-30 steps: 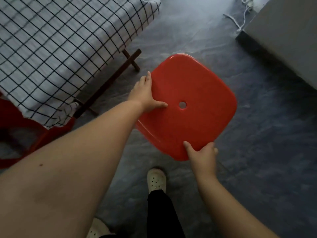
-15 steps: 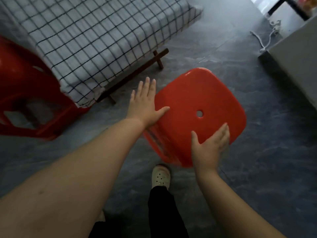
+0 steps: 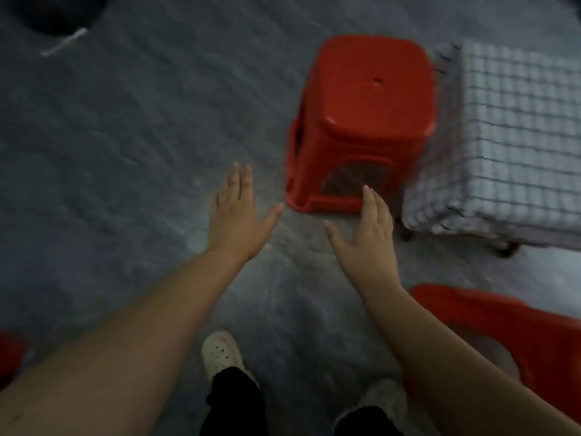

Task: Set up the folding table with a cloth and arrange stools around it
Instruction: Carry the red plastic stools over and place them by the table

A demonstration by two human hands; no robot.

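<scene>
A red plastic stool [image 3: 367, 121] stands upright on the grey floor, close against the left end of the folding table, which is draped in a white cloth with black checks [image 3: 515, 136]. My left hand [image 3: 239, 215] hovers over the floor to the stool's lower left, fingers straight and spread, holding nothing. My right hand [image 3: 371, 234] is also flat and empty, its fingertips overlapping the stool's lower front edge in the image. A second red stool [image 3: 509, 325] shows at the lower right, partly hidden by my right forearm. The frame is blurred.
A table foot [image 3: 506, 250] pokes out under the cloth's hem. A sliver of another red object [image 3: 9, 350] sits at the left edge. My two white shoes [image 3: 220, 350] stand on the floor below. A dark round shape [image 3: 53, 14] lies at the top left.
Both hands have come off the stool they were gripping and are now flat and empty. The view has swung round, so the table is now on the right with another stool ahead.
</scene>
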